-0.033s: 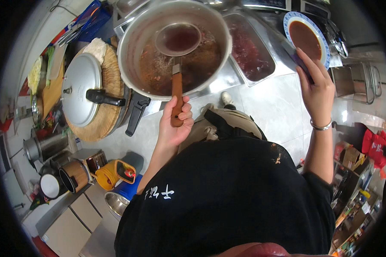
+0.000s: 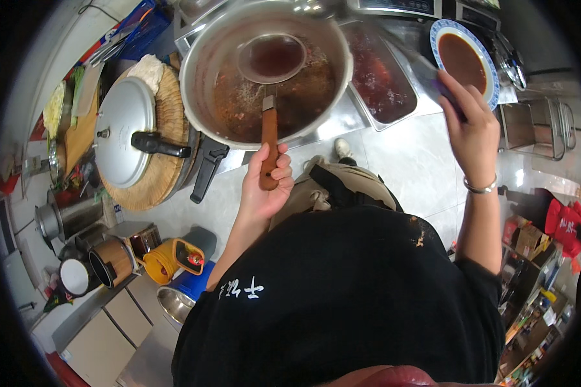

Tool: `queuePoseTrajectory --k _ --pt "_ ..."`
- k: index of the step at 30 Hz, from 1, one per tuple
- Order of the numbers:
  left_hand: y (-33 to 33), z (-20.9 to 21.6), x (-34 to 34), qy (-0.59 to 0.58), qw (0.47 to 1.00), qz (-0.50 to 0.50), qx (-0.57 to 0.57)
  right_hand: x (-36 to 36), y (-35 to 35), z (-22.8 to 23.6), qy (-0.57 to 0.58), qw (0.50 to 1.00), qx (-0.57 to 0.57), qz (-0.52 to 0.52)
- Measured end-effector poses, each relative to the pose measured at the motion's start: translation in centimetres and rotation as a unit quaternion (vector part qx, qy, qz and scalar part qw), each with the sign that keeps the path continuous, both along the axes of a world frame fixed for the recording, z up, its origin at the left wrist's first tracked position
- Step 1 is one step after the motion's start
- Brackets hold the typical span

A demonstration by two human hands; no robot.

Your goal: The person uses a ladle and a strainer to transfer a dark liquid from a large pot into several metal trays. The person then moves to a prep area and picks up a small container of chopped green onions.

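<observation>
My left hand [image 2: 268,177] is closed round the wooden handle of a round metal strainer [image 2: 269,79], which sits over dark broth inside a large metal pot [image 2: 193,119]. Reddish-brown liquid shows in the strainer's bowl. On the right, my right hand [image 2: 472,132] grips the purple handle of a ladle [image 2: 422,64]. Its blurred metal shaft slants up and left across a rectangular steel pan [image 2: 394,115] of dark red liquid. The ladle's shiny bowl is partly visible at the pot's far rim. Beside that hand stands a blue-rimmed bowl [image 2: 492,71] of brown sauce.
Left of the pot, a pressure cooker lid [image 2: 126,132] lies on a round wooden chopping block [image 2: 166,129]. Induction cookers [image 2: 397,6] line the far side. A wire-framed rack [image 2: 536,126] stands right. Yellow bins [image 2: 161,261] and a steel bowl [image 2: 175,303] are lower left.
The ladle's bowl has moved left and nearer, to the pot's far rim. My right hand has shifted slightly left. My left hand and the strainer hold almost the same place.
</observation>
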State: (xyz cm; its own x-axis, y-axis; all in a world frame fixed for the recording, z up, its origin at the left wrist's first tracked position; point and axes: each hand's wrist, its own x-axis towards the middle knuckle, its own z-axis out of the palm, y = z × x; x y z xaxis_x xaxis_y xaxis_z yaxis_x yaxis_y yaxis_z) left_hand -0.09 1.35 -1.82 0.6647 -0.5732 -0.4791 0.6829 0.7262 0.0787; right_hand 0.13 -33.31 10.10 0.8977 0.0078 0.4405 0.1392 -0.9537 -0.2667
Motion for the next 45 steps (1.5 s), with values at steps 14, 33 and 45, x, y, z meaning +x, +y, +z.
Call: queuePoseTrajectory --k 14,33,45 --pt "0.0 -0.4 -0.1 0.001 1.000 0.000 0.014 9.3 7.0 -6.0 0.096 0.990 -0.064 0.081" --pt "-0.2 0.3 0.0 -0.004 0.999 0.004 0.037 2.6 0.9 0.6 0.209 0.912 0.353 -0.027" --pt "0.0 0.0 0.0 0.007 0.999 0.000 0.031 -5.2 -6.6 3.6 0.208 0.913 0.308 -0.171"
